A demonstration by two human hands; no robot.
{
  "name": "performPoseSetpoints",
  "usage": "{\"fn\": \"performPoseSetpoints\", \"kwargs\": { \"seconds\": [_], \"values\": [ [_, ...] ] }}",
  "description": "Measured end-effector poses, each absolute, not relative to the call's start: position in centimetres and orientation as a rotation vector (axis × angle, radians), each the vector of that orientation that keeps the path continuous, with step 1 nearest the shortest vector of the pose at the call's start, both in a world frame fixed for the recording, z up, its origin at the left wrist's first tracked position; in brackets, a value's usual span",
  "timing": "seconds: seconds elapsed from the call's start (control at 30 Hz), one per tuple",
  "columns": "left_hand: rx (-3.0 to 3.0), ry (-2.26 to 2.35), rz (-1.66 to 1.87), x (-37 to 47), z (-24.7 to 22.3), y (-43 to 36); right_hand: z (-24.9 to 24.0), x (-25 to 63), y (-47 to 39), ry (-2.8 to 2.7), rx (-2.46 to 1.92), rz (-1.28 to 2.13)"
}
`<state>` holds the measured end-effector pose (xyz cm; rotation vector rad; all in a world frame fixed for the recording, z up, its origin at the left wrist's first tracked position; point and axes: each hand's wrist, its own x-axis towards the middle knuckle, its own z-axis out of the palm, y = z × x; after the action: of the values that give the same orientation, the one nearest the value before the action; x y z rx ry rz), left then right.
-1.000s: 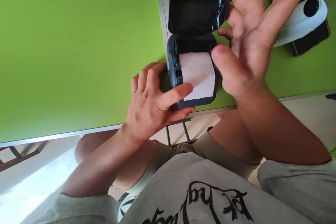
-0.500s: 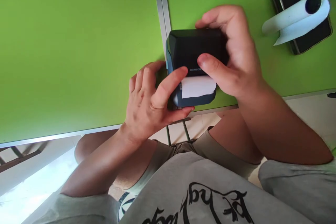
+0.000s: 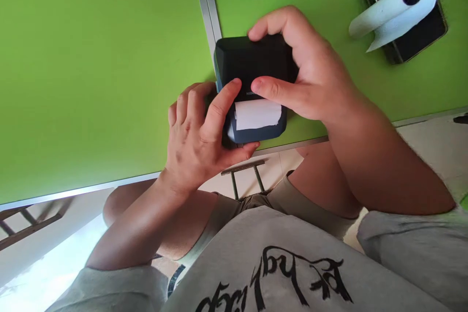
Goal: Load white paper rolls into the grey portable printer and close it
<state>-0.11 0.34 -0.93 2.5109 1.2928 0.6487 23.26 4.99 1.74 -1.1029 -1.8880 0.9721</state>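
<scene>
Both hands hold a small black-and-blue label printer [image 3: 252, 61] just above or on the green table near its front edge; I cannot tell which. A strip of white label paper [image 3: 258, 114] sticks out of its front slot. My left hand [image 3: 195, 131] grips the printer's left side, index finger on the black lid and thumb at the front lower edge. My right hand [image 3: 310, 68] wraps round its right side, thumb on the lid over part of the lettering and fingers at the far edge. The printer's underside is hidden.
A curled roll of white paper [image 3: 393, 7] lies on a dark phone-like slab [image 3: 424, 36] at the upper right. A metal seam [image 3: 207, 5] divides the green tabletop [image 3: 91, 58]. Below the table edge are my legs and a stool rung [image 3: 243, 166].
The whole view has shifted, so the table things appear further left. My right hand's fingers have closed more firmly over the printer's far edge. Both hands stay on the printer.
</scene>
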Motion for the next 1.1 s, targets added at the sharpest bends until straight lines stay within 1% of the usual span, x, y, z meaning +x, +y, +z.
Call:
{"fn": "performPoseSetpoints", "kwargs": {
  "seconds": [0.1,0.23,0.57,0.83,0.97,1.1],
  "values": [
    [2.535,1.290,0.633,-0.2,-0.9,0.4,1.8,23.3,5.1,-1.900,-1.159,0.952],
    [2.533,1.309,0.605,-0.2,-0.8,0.3,1.6,23.3,5.2,-1.907,-1.128,1.045],
    [2.551,1.314,0.596,0.0,-0.4,0.2,1.0,23.0,4.9,-1.914,-1.094,0.850],
    [2.418,1.405,0.557,0.1,-0.5,-0.1,0.7,22.9,5.0,-1.908,-1.088,0.822],
    [2.462,1.409,0.549,0.1,-0.5,0.0,0.4,22.9,5.0,-1.921,-1.035,0.804],
    [2.512,1.367,0.618,0.0,-0.7,0.3,0.7,22.8,5.0,-1.888,-1.111,0.834]
  ]
}}
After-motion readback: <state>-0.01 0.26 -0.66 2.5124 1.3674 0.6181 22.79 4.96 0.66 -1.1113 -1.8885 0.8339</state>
